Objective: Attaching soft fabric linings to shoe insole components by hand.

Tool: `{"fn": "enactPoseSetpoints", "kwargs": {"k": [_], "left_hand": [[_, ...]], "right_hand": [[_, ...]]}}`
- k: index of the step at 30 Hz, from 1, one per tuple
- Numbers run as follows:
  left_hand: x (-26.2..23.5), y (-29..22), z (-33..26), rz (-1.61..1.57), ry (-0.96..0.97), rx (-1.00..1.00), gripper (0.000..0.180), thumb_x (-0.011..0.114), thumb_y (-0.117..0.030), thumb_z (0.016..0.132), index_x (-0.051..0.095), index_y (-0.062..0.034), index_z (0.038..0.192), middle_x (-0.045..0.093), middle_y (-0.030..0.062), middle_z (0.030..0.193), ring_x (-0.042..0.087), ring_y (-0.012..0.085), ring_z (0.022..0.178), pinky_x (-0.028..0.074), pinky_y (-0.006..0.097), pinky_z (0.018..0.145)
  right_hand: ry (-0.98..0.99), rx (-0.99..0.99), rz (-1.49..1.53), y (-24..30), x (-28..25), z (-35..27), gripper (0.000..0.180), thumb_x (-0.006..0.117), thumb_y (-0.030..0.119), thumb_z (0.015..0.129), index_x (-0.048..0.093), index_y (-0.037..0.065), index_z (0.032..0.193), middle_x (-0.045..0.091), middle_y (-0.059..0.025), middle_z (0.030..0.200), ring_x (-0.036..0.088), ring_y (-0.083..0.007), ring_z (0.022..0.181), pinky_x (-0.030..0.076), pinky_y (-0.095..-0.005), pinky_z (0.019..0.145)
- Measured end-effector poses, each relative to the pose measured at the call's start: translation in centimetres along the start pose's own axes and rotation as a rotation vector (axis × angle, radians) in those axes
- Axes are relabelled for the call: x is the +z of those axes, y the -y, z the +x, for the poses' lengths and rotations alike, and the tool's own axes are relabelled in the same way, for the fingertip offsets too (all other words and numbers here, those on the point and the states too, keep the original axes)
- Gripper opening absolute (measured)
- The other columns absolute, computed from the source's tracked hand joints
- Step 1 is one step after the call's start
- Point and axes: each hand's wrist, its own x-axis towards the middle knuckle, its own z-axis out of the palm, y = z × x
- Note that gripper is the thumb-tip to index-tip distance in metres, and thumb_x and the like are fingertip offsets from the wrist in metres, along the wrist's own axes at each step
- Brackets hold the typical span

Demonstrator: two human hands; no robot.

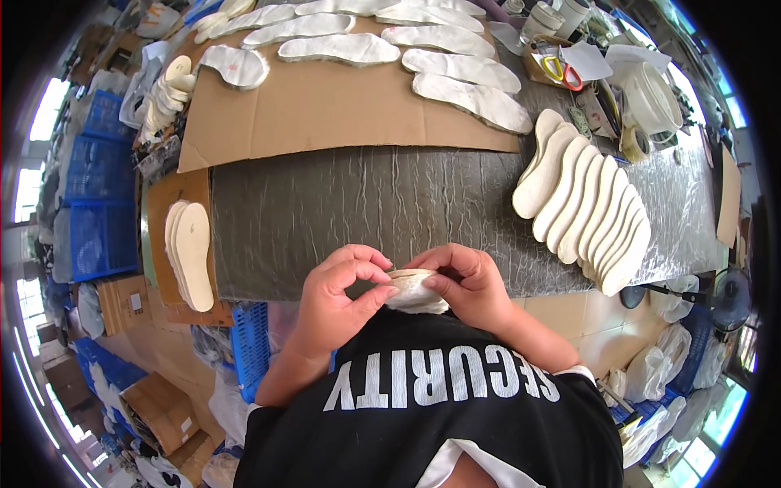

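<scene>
Close to my body, at the near edge of the dark table (309,220), I hold a white fleece insole (416,299) between both hands. One end points up, showing a thin cream layer along its top edge and fluffy pile below. My left hand (342,297) pinches its left side between thumb and fingers. My right hand (469,285) grips the right side, the thumb pressed against the front. Most of the insole's length is foreshortened or hidden. To the right of my hands, cream insole pieces (582,195) lie fanned out in an overlapping row.
Several fleece insoles (339,49) lie on a cardboard sheet (325,106) across the far side. A small stack of cream insoles (192,252) sits at the left. Scissors (561,73), tubs (651,98) and tools crowd the back right. Blue crates (102,199) stand left of the table.
</scene>
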Motion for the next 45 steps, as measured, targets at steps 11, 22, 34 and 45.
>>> {"fn": "enactPoseSetpoints", "kwargs": {"k": [11,22,34,45], "left_hand": [[1.6,-0.2,0.2,0.013,-0.022,-0.096,0.006,0.065,0.005,0.083,0.059,0.0030,0.081,0.062,0.0108,0.099,0.059,0.0168,0.093,0.047,0.028,0.083],[1.7,-1.3,0.6,0.125,-0.079,-0.045,0.008,0.069,0.002,0.080,0.061,0.0007,0.078,0.067,0.0111,0.088,0.064,0.0209,0.080,0.050,0.030,0.074],[2.8,0.4,-0.4,-0.351,-0.064,-0.150,0.019,0.071,0.007,0.081,0.060,0.0002,0.095,0.063,0.0108,0.100,0.060,0.0163,0.094,0.049,0.031,0.086],[2.7,0.2,-0.6,-0.173,0.041,0.051,0.015,0.069,0.006,0.083,0.060,0.0012,0.093,0.060,0.0094,0.098,0.058,0.0146,0.092,0.046,0.028,0.085]], "right_hand": [[-0.128,-0.023,-0.093,-0.5,0.7,-0.1,0.010,0.061,-0.008,0.086,0.059,-0.002,0.094,0.069,-0.0116,0.099,0.068,-0.0174,0.088,0.054,-0.0293,0.077],[-0.056,-0.024,-0.007,0.1,0.1,-0.3,0.015,0.063,-0.007,0.085,0.060,-0.001,0.098,0.066,-0.0097,0.093,0.064,-0.0145,0.082,0.052,-0.0267,0.071],[-0.092,0.023,-0.001,-0.4,-0.2,-0.7,0.013,0.063,-0.009,0.084,0.064,-0.001,0.095,0.067,-0.0070,0.091,0.064,-0.0116,0.083,0.052,-0.0252,0.073],[-0.018,-0.101,0.175,-0.6,-0.5,-0.9,0.015,0.055,-0.012,0.088,0.062,-0.001,0.095,0.067,-0.0094,0.098,0.065,-0.0150,0.090,0.053,-0.0282,0.080]]}}
